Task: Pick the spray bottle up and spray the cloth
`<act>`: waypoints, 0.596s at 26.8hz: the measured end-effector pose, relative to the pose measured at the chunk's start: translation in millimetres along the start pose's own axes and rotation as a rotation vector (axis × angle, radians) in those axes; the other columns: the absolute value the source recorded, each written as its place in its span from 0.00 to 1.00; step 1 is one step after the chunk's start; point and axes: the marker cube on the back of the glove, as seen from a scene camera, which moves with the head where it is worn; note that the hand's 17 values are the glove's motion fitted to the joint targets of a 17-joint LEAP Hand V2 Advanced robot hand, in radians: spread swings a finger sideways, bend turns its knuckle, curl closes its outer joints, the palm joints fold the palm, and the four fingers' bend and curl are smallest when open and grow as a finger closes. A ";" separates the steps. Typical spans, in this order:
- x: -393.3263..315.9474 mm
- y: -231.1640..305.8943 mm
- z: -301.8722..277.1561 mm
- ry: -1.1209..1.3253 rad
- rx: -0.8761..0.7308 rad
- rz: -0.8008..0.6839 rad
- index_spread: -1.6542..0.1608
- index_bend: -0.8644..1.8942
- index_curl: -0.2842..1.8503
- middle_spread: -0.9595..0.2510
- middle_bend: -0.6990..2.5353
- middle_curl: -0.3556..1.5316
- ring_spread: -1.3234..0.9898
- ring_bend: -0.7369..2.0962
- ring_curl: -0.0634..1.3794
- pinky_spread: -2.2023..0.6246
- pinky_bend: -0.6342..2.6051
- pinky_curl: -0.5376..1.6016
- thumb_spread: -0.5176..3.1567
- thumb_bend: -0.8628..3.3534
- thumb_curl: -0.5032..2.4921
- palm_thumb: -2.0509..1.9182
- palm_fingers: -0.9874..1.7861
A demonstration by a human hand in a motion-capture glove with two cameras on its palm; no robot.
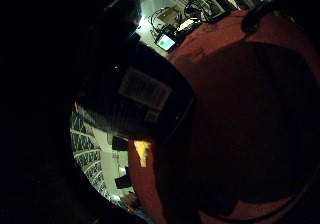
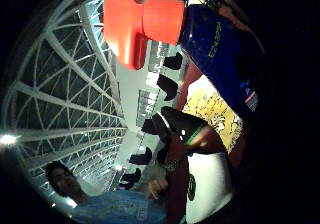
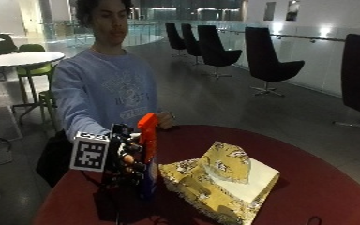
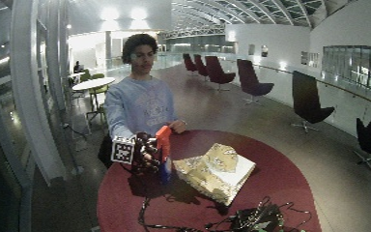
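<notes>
Gloved right hand (image 3: 127, 159) has its fingers curled round the spray bottle (image 3: 147, 157), upright just beside the cloth (image 3: 221, 180) on the worktop (image 3: 317, 187) — risk: nozzle misdirected, spray missing the cloth.

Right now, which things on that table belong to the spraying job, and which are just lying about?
Belongs to the job:
- spray bottle, blue with an orange head, upright, gripped by the gloved right hand
- yellow patterned cloth, crumpled beside the bottle

Just lying about:
- cables and a small device at the red table's edge
- black chairs behind
</notes>
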 end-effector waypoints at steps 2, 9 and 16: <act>0.9 -1.0 4.5 -0.020 0.004 -0.003 0.70 0.35 0.24 0.81 0.30 0.38 0.60 0.39 0.24 0.86 0.31 0.41 0.42 0.20 0.27 0.67 0.52; 5.4 -10.1 14.4 0.012 0.061 0.016 0.70 0.35 0.24 0.80 0.32 0.39 0.60 0.39 0.24 0.87 0.29 0.40 0.40 0.19 0.27 0.65 0.52; 12.1 -12.5 23.3 0.037 0.081 0.037 0.72 0.39 0.26 0.80 0.32 0.39 0.60 0.38 0.24 0.88 0.27 0.39 0.40 0.21 0.28 0.67 0.55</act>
